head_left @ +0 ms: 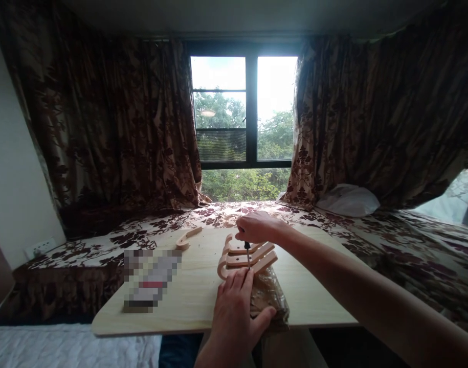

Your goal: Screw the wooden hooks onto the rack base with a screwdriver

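My right hand [257,226] is closed around the handle of a screwdriver [248,254], which stands nearly upright. Its tip meets a curved light-wood piece [264,261] just ahead of my left fingers. My left hand [234,306] grips the near end of that wood, its thumb spread over a package [272,294] in shiny clear wrap. The wood has hooked ends on the left, several parallel bars and dark holes. My left hand hides part of it. Apart from it, a loose hook-shaped wooden piece [187,237] lies farther back on the table.
The pale wooden table [187,312] has rounded corners. A pixelated flat object [153,281] lies on its left side. Behind is a ledge with floral cloth [226,212], under a window between patterned curtains [157,128]. A white bag [349,200] sits at the right.
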A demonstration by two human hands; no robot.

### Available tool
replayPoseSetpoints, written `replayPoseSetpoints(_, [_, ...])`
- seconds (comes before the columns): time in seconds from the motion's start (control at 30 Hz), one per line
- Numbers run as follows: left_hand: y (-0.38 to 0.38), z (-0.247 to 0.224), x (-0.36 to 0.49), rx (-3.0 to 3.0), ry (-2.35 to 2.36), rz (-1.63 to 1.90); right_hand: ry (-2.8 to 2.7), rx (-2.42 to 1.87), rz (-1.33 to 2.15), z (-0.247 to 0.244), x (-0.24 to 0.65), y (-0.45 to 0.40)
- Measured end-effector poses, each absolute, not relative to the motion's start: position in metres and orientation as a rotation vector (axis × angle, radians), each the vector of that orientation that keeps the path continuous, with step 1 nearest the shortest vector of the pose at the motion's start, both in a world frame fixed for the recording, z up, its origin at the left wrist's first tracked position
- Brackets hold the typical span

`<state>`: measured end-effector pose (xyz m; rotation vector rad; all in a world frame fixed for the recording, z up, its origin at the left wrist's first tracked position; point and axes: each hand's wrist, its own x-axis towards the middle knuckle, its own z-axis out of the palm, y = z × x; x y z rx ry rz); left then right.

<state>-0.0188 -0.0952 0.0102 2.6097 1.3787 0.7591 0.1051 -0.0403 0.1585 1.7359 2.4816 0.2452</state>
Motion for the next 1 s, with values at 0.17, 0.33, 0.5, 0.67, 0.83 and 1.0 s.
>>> replayPoseSetpoints(0.17, [-0.093, 0.01, -0.018, 2.609, 1.389, 0.769, 2.523, 1.655, 0.222, 0.16, 0.107, -0.045])
replayPoseSetpoints(0.33, [-0.093, 0.009, -0.019, 2.611, 1.395, 0.744, 2.487, 1.747, 0.21, 0.154, 0.11, -0.039])
replayPoseSetpoints(0.5, [-0.093, 0.009, -0.019, 2.61, 1.41, 0.738, 2.587, 1.617, 0.092, 0.164, 0.112, -0.042])
replayPoseSetpoints(0.67, [-0.094, 0.01, -0.018, 2.603, 1.397, 0.736, 2.662, 1.636, 0.128, 0.154, 0.109, -0.044])
replayPoseSetpoints(0.83, [-0.096, 0.012, -0.019, 2.607, 1.397, 0.728, 2.586, 1.825, 0.242, 0.141, 0.103, -0.037])
replayPoseSetpoints(1.0, [-0.095, 0.013, -0.019, 2.614, 1.394, 0.725, 2.579, 1.734, 0.225, 0.152, 0.104, -0.038])
